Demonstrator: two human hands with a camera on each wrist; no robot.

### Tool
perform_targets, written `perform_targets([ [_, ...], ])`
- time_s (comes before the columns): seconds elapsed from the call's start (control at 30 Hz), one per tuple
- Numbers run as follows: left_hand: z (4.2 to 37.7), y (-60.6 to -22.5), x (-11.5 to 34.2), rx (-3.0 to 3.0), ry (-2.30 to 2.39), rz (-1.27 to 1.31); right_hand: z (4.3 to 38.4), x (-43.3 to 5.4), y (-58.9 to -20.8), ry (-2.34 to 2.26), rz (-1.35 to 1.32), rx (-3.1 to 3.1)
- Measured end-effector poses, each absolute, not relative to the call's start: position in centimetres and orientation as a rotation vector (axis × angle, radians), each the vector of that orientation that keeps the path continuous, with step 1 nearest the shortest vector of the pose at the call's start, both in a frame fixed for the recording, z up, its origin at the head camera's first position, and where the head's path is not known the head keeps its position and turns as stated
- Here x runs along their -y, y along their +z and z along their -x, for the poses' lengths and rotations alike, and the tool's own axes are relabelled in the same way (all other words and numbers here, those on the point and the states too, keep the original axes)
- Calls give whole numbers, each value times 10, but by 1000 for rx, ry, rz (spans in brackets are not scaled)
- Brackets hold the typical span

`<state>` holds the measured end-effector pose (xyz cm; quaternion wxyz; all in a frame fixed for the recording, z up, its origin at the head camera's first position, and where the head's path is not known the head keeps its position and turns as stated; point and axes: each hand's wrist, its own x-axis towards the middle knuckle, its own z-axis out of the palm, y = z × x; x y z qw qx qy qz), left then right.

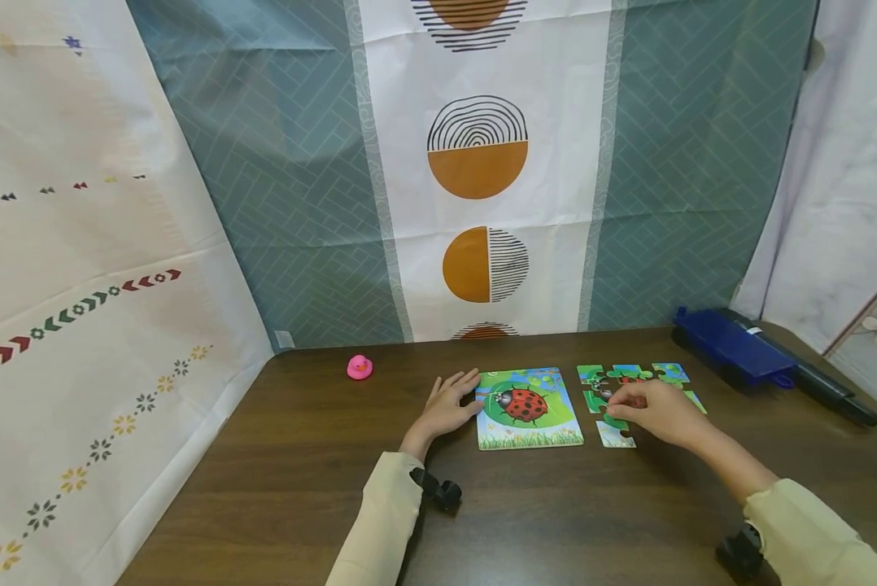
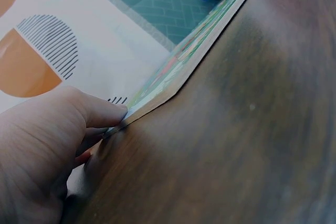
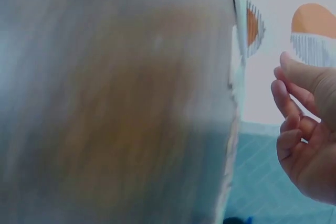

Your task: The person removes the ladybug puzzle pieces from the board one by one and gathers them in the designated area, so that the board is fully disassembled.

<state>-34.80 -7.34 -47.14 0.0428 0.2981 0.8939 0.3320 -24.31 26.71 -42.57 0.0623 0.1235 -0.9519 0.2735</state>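
A square ladybug picture board (image 1: 563, 419) lies flat on the table. My left hand (image 1: 449, 404) rests along its left side, fingers extended toward the far corner and thumb at the edge. The left wrist view shows the thumb (image 2: 107, 111) touching the board's edge (image 2: 173, 90). To the board's right, several jigsaw pieces of a matching ladybug picture lie in a loose group, a grass-printed piece (image 1: 614, 436) nearest me. Over this group hovers my right hand (image 1: 661, 413), hiding some pieces. Its fingers (image 3: 286, 98) are loosely bent, thumb near the index fingertip, with no piece showing between them.
A pink rubber duck (image 1: 359, 367) sits near the table's back left. Toward the back right lie a blue dustpan (image 1: 731, 346) and a long black object (image 1: 834, 391). Patterned cloths hang behind the brown table (image 1: 299, 488) and along both sides.
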Motion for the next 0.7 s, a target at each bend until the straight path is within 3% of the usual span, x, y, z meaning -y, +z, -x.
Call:
perform_targets([
  [0.4,346,-474,76,-2725,1007,-880,255,-202,-419,780,-553,2910],
  [0.7,346,-469,73,-2728,998,-892,265,-179,-421,592,-634,2972],
])
